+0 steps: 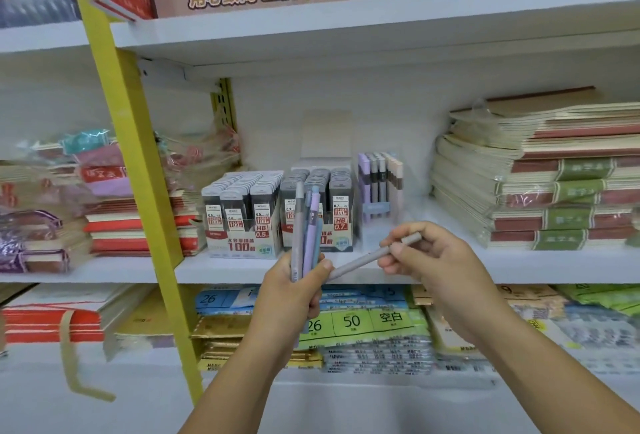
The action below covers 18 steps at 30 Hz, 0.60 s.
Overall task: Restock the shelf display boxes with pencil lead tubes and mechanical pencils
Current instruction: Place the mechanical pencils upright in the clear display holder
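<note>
Your left hand (pixel 294 290): fingers were curled round a small bundle of mechanical pencils (pixel 306 226). The bundle stood upright with grey, blue and lilac barrels showing, and the thumb lay across its front.

Your right hand (pixel 427 257): thumb and fingers pinched a single grey pencil (pixel 363 258). It was held slanted, its lower end at the left thumb; touching or just beside, it could not be told.

Step in hand, as judged: the mechanical-pencil part of the restock, with one pencil taken apart from the bundle for placing.

Pencil display box (pixel 380 188): it stood on the shelf (pixel 467 265), beyond your right hand. Lilac, grey and beige pencils stood upright in it. How much room remained was too blurred to tell.

Lead tube boxes, the 0.5 box (pixel 242 215) and the 0.7 box (pixel 334 205): they sat side by side just left of the pencil display box. Their rows appeared full, and your bundle stood partly in front of the 0.7 box.

Next move, as judged: you would need to turn the single grey pencil upright and carry it up and back to the pencil display box. There it belonged among the barrels of its own colour. Your left hand needed only to hold the bundle steady and clear of the lead tubes.

Surroundings: notebook stacks (pixel 540 174) lay on the shelf at right, and a yellow upright (pixel 138 191) stood at left.
</note>
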Each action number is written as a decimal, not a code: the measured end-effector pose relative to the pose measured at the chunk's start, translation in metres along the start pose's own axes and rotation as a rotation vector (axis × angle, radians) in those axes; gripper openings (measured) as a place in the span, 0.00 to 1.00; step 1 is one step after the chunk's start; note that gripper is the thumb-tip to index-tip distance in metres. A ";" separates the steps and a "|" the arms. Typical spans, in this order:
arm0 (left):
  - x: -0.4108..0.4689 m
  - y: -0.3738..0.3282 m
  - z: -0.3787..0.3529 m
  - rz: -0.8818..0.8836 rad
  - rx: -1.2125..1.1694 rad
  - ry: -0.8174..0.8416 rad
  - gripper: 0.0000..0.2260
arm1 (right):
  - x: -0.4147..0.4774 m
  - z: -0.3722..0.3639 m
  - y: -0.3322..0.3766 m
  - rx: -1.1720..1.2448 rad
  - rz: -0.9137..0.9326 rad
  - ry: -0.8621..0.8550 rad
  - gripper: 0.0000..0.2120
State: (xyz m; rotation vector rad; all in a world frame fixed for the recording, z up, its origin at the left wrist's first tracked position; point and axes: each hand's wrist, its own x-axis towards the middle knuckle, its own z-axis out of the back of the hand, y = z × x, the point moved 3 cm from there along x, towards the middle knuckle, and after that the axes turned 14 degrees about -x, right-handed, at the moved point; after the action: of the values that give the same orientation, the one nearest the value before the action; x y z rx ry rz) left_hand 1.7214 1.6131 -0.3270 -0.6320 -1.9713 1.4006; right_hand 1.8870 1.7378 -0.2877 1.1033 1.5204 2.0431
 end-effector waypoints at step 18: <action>0.034 0.006 -0.030 0.025 -0.129 0.045 0.10 | 0.118 0.011 0.070 -1.098 0.455 -0.077 0.11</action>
State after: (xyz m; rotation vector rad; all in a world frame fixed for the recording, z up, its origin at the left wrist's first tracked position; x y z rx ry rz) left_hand 1.7197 1.6583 -0.3185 -0.7418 -2.0362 1.2705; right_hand 1.8323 1.8013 -0.1781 1.0281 -0.0515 2.4994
